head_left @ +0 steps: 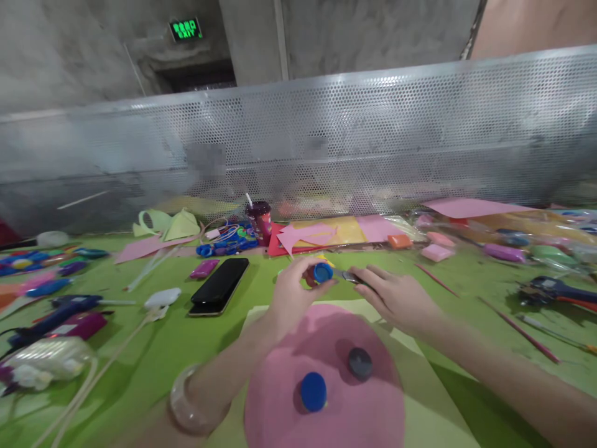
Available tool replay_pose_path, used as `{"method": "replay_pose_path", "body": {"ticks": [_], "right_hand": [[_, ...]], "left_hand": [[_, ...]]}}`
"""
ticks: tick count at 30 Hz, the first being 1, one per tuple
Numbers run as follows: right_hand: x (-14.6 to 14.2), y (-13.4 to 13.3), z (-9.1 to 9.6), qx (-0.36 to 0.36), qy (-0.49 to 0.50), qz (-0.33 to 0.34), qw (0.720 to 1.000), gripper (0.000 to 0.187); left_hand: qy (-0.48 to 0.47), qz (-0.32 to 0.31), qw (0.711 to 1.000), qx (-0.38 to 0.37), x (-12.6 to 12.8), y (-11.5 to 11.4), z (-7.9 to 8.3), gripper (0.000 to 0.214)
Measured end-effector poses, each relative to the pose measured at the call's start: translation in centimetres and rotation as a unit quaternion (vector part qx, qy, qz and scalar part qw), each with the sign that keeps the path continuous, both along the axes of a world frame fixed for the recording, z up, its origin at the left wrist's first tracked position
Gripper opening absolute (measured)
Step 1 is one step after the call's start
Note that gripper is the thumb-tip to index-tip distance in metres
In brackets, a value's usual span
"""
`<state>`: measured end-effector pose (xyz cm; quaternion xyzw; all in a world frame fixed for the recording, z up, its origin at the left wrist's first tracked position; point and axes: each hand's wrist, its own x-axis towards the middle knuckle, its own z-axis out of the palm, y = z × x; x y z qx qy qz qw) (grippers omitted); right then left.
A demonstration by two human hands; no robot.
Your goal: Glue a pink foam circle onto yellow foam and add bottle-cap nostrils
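Note:
My left hand (298, 287) pinches a small blue bottle cap (323, 272), its hollow side turned towards me. My right hand (396, 292) is closed on a cutter knife (347, 276) with a dark handle, mostly hidden by my fingers. The metal tip points left and is close to the cap's rim; I cannot tell whether they touch. Below my hands lies a round pink paper disc (289, 367), on a pale yellow sheet (433, 398). On the disc are another blue cap (313, 392) and a dark grey cap (360, 363).
A black phone (220, 286) lies left of my hands. Further left are a glue gun (51, 317), a white power strip (51, 361) and its cable. A lidded cup with straw (259, 221) stands at the back. Pliers (555, 291) and pink sticks (522, 330) lie right.

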<state>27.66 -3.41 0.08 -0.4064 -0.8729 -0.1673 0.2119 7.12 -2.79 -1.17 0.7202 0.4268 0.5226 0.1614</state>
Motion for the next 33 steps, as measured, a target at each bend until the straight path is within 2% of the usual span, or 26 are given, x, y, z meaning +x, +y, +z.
{"method": "replay_pose_path", "body": {"ticks": [9, 14, 21, 27, 33], "right_hand": [[-0.04, -0.45, 0.47, -0.024, -0.013, 0.036, 0.999, 0.039], [0.01, -0.42, 0.71, -0.051, 0.025, 0.038, 0.998, 0.036], [0.31, -0.22, 0.67, -0.058, 0.021, 0.026, 0.998, 0.037], [0.43, -0.30, 0.85, -0.073, 0.018, 0.024, 0.997, 0.038], [0.21, -0.43, 1.01, -0.068, 0.025, 0.019, 0.997, 0.036]], "left_hand": [[-0.003, 0.024, 0.999, 0.021, -0.17, -0.53, 0.40, 0.026], [0.007, 0.031, 0.999, 0.034, -0.14, -0.64, 0.19, 0.030], [0.001, 0.029, 0.999, 0.044, -0.11, -0.73, 0.22, 0.030], [-0.009, 0.000, 1.000, 0.026, -0.21, -0.58, 0.23, 0.029], [-0.050, -0.047, 0.997, -0.036, -0.24, -0.56, 0.61, 0.031]]}}
